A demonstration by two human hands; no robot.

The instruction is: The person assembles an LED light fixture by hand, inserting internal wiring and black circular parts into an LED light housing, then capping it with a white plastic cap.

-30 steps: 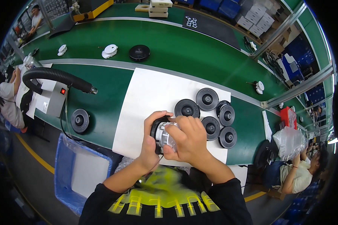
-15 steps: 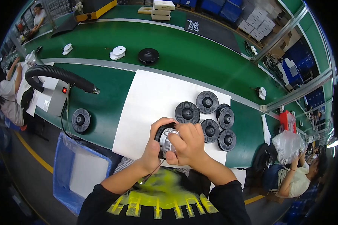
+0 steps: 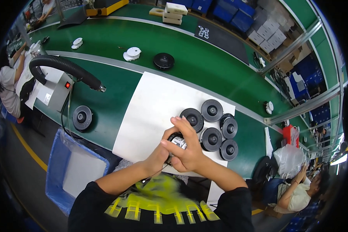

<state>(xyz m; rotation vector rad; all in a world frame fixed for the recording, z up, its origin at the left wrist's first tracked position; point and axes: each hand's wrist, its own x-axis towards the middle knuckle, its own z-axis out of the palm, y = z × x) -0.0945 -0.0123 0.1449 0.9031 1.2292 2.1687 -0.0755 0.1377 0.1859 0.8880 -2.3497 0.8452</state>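
Near my chest, over the front edge of a white sheet (image 3: 143, 112), I hold a round black-and-white part (image 3: 179, 142) with a thin cable hanging below it. My left hand (image 3: 157, 155) is closed round its left side. My right hand (image 3: 188, 150) grips it from the right, its fingers slanting up across the part and hiding much of it. Just beyond my right hand, several round black units (image 3: 211, 139) with ringed faces and domed centres lie bunched on the sheet. A similar black unit (image 3: 82, 118) sits farther left on the green tabletop.
At the left, a bent black hose (image 3: 63, 69) with a metal nozzle rises from a grey box (image 3: 57, 89). Below stands a blue-lined bin (image 3: 52, 166). White parts (image 3: 132, 53) and a black round part (image 3: 163, 60) lie on the green belt. A co-worker (image 3: 299, 189) sits at right.
My right hand has shifted its grip: the fingers, curled over the part before, now reach longer and higher across it. The whole view has swung slightly.
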